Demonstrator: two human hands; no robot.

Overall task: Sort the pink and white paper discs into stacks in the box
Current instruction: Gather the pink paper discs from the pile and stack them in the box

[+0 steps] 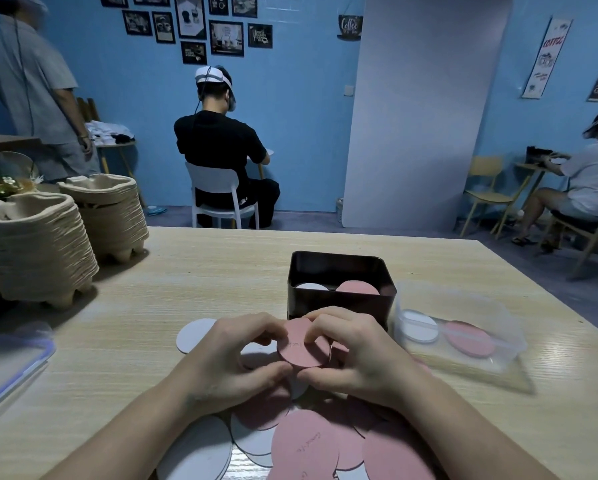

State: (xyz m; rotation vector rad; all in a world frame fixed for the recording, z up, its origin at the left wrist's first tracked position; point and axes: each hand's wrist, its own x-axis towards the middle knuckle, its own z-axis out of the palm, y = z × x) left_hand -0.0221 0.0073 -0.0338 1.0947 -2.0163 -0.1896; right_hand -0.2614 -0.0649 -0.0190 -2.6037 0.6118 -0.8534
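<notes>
Both my hands hold a small stack of pink discs (pixel 302 349) just above the table, in front of the dark box (pixel 339 301). My left hand (pixel 235 355) pinches its left edge, my right hand (pixel 356 351) its right edge. Inside the box lie a white stack (pixel 312 286) on the left and a pink stack (pixel 357 288) on the right. Loose pink discs (pixel 304 445) and white discs (pixel 197 452) lie mixed in a pile under my wrists. One white disc (pixel 194 334) sits left of my left hand.
A clear plastic container (pixel 460 336) to the right of the box holds a white and a pink disc. Its lid (pixel 10 362) lies at the left edge. Two stacks of pulp cup trays (pixel 37 244) stand at back left. People sit at other tables beyond.
</notes>
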